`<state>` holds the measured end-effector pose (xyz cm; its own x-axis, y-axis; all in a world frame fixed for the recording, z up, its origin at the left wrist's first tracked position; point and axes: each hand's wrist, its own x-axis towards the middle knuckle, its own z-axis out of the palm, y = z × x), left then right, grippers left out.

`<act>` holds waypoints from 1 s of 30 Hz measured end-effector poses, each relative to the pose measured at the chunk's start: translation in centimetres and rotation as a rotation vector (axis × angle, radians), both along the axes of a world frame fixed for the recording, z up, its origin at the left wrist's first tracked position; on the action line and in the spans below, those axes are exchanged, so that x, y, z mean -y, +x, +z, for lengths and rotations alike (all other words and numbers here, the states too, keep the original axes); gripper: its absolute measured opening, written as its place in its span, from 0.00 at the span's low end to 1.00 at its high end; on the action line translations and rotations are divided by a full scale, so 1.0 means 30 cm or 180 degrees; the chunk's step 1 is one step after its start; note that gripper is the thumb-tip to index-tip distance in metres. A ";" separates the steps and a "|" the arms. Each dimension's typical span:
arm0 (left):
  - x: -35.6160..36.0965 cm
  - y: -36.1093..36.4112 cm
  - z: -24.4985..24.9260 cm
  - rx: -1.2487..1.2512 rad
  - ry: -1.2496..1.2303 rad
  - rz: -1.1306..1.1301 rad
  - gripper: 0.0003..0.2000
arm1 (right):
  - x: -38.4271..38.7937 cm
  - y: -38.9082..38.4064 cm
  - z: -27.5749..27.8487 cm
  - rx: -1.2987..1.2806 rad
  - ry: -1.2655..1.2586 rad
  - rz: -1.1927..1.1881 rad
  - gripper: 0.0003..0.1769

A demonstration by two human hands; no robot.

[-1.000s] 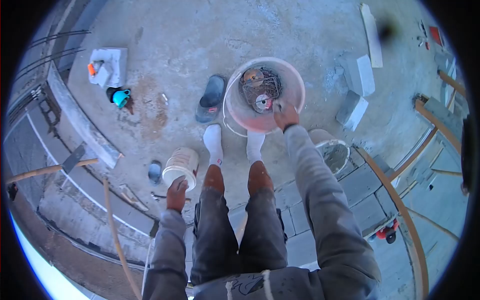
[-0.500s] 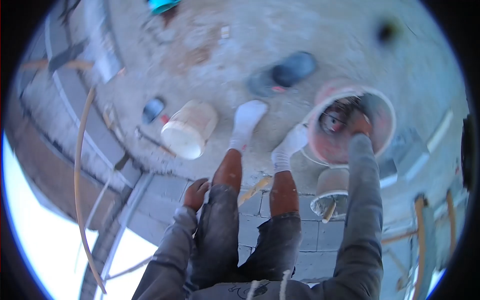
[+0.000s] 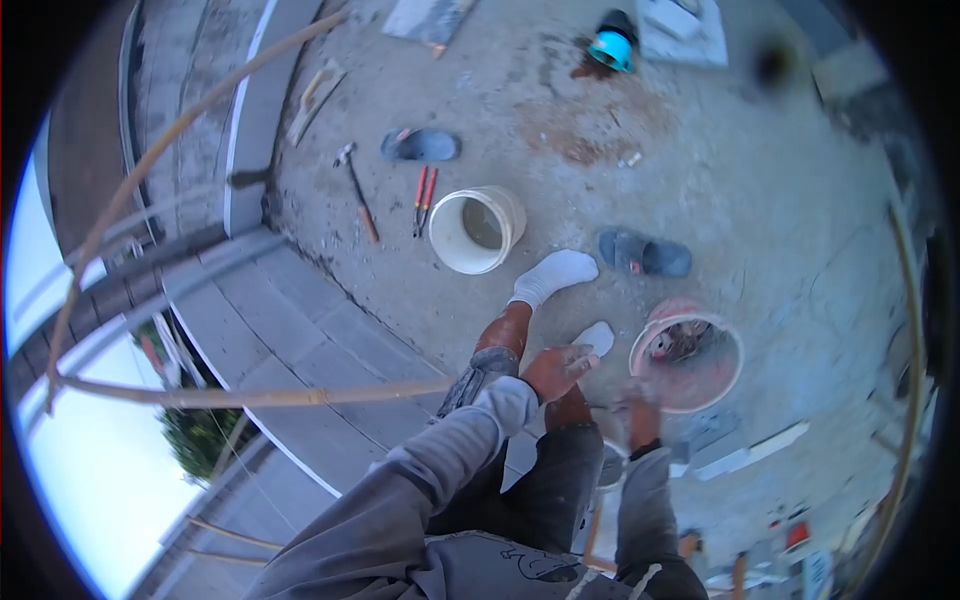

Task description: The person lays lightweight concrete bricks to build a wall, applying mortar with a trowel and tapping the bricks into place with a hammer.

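Observation:
My left hand (image 3: 560, 372) is held over my right leg, beside the white-socked foot (image 3: 597, 338). Its fingers point right and look loosely apart, with nothing visible in them. My right hand (image 3: 637, 405) is raised just left of the pinkish bucket (image 3: 737, 372); motion smears its fingers, so any small thing in it is hidden. Inside that bucket lies a dark, tangled heap (image 3: 690, 340) that I cannot make out clearly. Behind the right forearm, a smaller bucket (image 3: 610, 466) is mostly covered.
A white bucket (image 3: 447, 238) with murky liquid stands ahead. Red-handled pliers (image 3: 424, 200), a hammer (image 3: 360, 195) and two slippers (image 3: 425, 145) lie around it. Grey blocks (image 3: 710, 440) sit at right. A bamboo pole (image 3: 260, 397) crosses at left. Farther off is a turquoise container (image 3: 611, 50).
My right hand has come out of the pinkish bucket and back toward my body. My left hand has risen from beside my left knee to the middle. The view has turned.

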<state>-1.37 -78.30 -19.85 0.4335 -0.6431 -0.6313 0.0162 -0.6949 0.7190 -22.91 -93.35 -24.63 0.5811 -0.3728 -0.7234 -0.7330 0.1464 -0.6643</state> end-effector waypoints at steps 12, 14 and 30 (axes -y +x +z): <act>-0.443 0.167 0.216 -0.0277 0.0133 0.3292 0.17 | -0.204 0.755 0.222 -0.0860 0.0488 0.2551 0.15; -0.539 0.171 0.137 -0.0756 0.0196 0.3631 0.16 | -0.214 0.839 0.111 -0.0880 0.0209 0.2609 0.14; -1.030 0.491 -0.061 -0.2576 -0.0793 0.5708 0.18 | -1.981 2.160 -0.907 0.0521 -0.1998 0.5381 0.29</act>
<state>13.36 -47.39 -21.68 0.2793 0.0368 -0.9595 0.7738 0.5830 0.2476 41.89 -33.91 -51.82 0.6252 0.4663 -0.6259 0.2624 -0.8808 -0.3942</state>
